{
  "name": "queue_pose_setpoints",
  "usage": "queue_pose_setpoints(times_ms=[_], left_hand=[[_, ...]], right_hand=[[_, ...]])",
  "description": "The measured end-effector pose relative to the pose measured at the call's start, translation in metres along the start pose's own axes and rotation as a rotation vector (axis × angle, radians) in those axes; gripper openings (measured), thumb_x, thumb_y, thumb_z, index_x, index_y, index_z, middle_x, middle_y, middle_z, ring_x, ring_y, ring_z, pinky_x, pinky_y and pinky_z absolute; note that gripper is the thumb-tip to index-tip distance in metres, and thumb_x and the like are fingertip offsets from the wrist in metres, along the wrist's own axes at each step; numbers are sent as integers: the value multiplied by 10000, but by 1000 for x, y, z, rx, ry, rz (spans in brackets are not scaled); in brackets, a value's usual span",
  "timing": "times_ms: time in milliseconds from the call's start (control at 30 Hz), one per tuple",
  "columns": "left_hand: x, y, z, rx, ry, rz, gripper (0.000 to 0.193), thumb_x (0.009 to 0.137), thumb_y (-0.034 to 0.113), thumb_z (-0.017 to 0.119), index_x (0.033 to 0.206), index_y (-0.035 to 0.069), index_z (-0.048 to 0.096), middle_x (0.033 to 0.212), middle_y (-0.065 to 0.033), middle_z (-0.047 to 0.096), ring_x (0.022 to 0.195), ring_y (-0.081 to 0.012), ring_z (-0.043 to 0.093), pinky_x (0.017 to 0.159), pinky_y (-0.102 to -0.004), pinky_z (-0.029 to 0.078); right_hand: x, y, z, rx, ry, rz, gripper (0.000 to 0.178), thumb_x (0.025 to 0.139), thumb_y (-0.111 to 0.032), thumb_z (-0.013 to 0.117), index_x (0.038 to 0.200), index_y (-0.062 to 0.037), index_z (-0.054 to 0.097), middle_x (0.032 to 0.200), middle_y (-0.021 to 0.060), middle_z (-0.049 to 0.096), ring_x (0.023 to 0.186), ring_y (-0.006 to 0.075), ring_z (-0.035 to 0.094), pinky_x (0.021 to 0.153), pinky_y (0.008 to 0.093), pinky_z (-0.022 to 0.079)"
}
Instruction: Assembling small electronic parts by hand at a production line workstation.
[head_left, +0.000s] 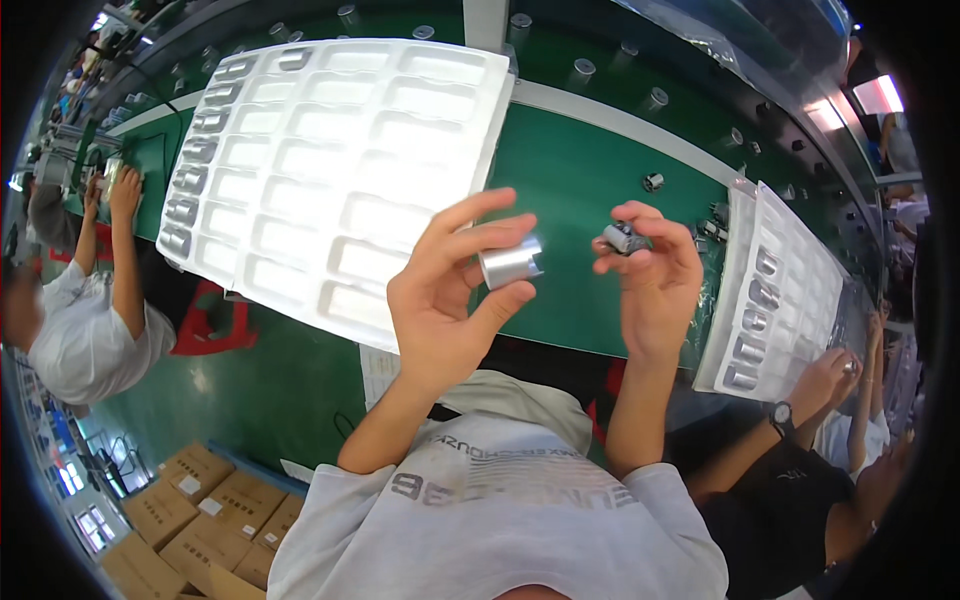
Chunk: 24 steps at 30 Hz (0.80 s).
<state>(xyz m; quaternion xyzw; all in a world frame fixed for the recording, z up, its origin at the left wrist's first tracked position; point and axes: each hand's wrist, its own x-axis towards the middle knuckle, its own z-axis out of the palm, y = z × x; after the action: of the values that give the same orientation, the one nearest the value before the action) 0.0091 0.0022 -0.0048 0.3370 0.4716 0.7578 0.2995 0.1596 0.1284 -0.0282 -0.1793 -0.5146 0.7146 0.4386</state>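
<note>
Head camera looks down, close over green bench

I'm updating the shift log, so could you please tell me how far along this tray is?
Done: only the left column of the white blister tray holds metal cylinders. In hand: left hand holds a silver cylinder, right hand a smaller metal part. Left: most pockets are unfilled.

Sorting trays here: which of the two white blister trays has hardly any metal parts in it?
The big tray ahead of the left hand; only its left-edge column is filled.
</note>
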Motion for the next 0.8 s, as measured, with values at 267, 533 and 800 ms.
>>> queue_pose_setpoints(times_ms=[267, 533, 800], left_hand=[[-5, -16, 7, 68, -62, 67, 403, 770, -64, 752, 1152, -48, 623, 1160, -167, 568, 1041, -241, 603, 846, -341, 544], [-6, -20, 10, 67, -65, 27, 420, 755, -63, 768, 1153, -54, 632, 1131, -167, 591, 1037, -228, 607, 834, -321, 560], [-11, -22, 13, -115, -79, -159, 413, 776, -76, 746, 1166, -79, 611, 1132, -177, 600, 1033, -241, 631, 856, -325, 573]], right_hand=[[-5, -8, 13, -99, -73, -41, 399, 804, 87, 709, 1186, 86, 591, 1184, 175, 550, 991, 256, 626, 842, 342, 577], [-6, -12, 13, -378, -170, -182, 359, 785, 11, 754, 1125, 75, 660, 1097, 177, 597, 978, 242, 612, 823, 320, 518], [0, -19, 8, -527, -239, -335, 327, 735, 18, 773, 1057, 22, 716, 996, 148, 637, 874, 223, 639, 759, 302, 535]])
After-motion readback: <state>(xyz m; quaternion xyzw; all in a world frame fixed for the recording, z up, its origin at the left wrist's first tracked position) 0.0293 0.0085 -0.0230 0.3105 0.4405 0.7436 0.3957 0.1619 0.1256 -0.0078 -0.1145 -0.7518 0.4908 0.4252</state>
